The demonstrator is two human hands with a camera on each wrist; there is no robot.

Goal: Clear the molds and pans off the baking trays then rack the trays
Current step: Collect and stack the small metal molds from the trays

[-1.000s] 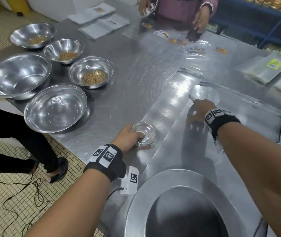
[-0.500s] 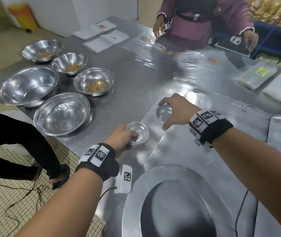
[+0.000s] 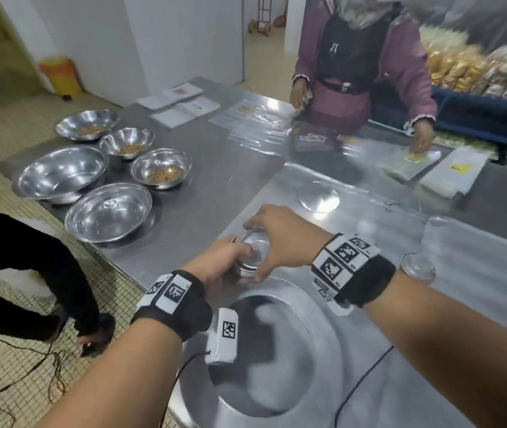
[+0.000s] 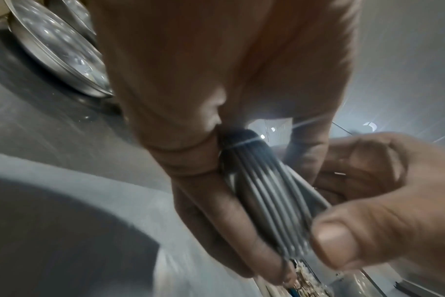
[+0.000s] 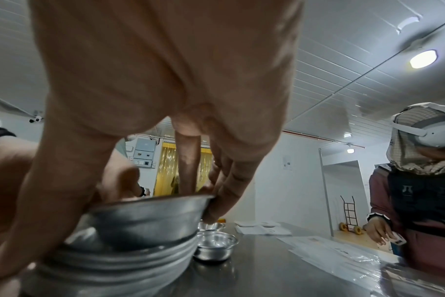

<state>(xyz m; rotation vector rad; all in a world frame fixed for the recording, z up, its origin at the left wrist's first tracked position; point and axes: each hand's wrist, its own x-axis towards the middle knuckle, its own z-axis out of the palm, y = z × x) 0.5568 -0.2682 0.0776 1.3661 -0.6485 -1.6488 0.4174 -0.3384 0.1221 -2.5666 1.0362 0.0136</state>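
Both hands meet over the near edge of the baking tray (image 3: 369,242) on the steel bench (image 3: 215,156). L hand (image 3: 218,270) has its grip curled round a nested stack of small molds (image 3: 250,267), fingers along the ribbed rims. R hand (image 3: 280,239) pinches one more mold (image 5: 150,221) by its rim from above, sitting tilted in the top of the stack. Big round pan (image 3: 264,359) sits just below the hands; two small round pieces lie farther out on the tray. Five bowls (image 3: 108,211) w/ some grain at bench left.

Bare tabletop (image 3: 215,168) between bowls (image 3: 108,211) and trays (image 3: 292,180)
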